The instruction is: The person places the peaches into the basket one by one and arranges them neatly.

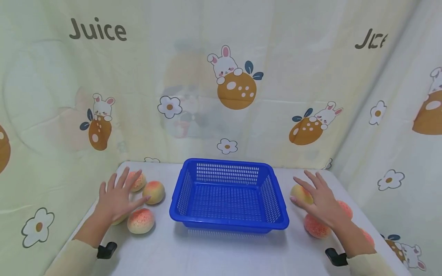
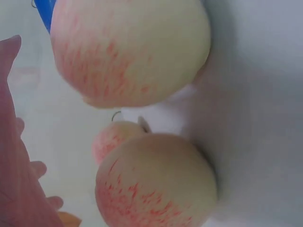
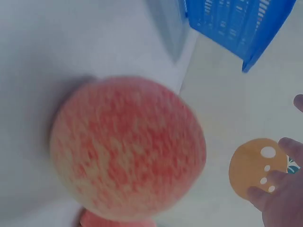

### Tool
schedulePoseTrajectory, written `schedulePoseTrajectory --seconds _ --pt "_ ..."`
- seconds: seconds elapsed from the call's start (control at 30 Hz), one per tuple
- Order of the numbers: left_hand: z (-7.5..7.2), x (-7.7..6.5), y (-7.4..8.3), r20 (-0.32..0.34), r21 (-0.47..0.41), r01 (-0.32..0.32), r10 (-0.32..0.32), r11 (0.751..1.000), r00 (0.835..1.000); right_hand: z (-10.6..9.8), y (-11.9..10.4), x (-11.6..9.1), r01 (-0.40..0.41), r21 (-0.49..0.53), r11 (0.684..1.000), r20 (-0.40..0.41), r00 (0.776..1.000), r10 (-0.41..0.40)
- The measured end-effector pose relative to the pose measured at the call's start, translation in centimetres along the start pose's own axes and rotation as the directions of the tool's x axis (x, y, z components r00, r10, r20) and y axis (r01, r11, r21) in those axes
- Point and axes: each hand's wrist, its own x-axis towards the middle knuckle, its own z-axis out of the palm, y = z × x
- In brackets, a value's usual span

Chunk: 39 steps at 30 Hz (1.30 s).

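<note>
My left hand (image 1: 115, 197) hovers with spread fingers over several peaches on the left. Around it are a pink-speckled peach (image 1: 141, 221) in front, a yellow-red peach (image 1: 154, 192) by the thumb and another peach (image 1: 138, 181) behind the fingers; a further one is mostly hidden under the hand. On the right, my right hand (image 1: 321, 201) is held above several more, fingers extended and holding nothing. A yellow peach (image 1: 302, 194) shows beneath its thumb and fingers, and a redder peach (image 1: 316, 226) lies below the wrist. The right wrist view shows a red-mottled peach (image 3: 128, 149) up close.
Between the hands stands a blue plastic basket (image 1: 228, 199) with slotted walls and nothing inside. It sits on a white tabletop (image 1: 221, 253). A printed curtain (image 1: 276, 38) with rabbits and fruit hangs behind and at both sides. Each wrist carries a black strap piece (image 1: 107, 250).
</note>
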Motion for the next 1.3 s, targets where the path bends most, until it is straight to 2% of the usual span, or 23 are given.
schedulePoseTrajectory --seconds 0.27,0.47,0.7,0.83,1.07,1.3 --pt "1.1 -1.8 0.7 -0.037 -0.029 0.011 -0.012 1.000 0.999 0.9 -1.6 -1.7 -0.033 0.145 0.989 -0.022 0.999 0.037" --pt "1.3 -3.2 2.0 -0.078 -0.054 -0.015 0.011 0.998 0.997 1.7 -2.7 -2.5 -0.069 0.189 0.980 -0.038 0.996 0.078" --pt "1.9 -4.5 3.0 -0.155 -0.101 -0.041 0.025 0.994 0.988 3.0 -3.5 -3.4 -0.055 0.258 0.965 -0.084 0.993 0.079" --pt "2.2 -5.2 3.3 -0.183 -0.174 -0.049 0.017 0.984 0.983 3.9 -3.7 -3.7 -0.063 0.323 0.944 -0.097 0.990 0.099" --pt "2.5 -6.3 4.2 -0.198 -0.254 0.020 -0.072 0.967 0.978 5.0 -4.1 -3.9 -0.125 0.454 0.882 -0.063 0.983 0.171" --pt "3.3 -7.1 4.7 -0.181 -0.379 0.055 -0.132 0.924 0.975 5.5 -4.6 -4.0 -0.216 0.529 0.820 0.015 0.969 0.246"
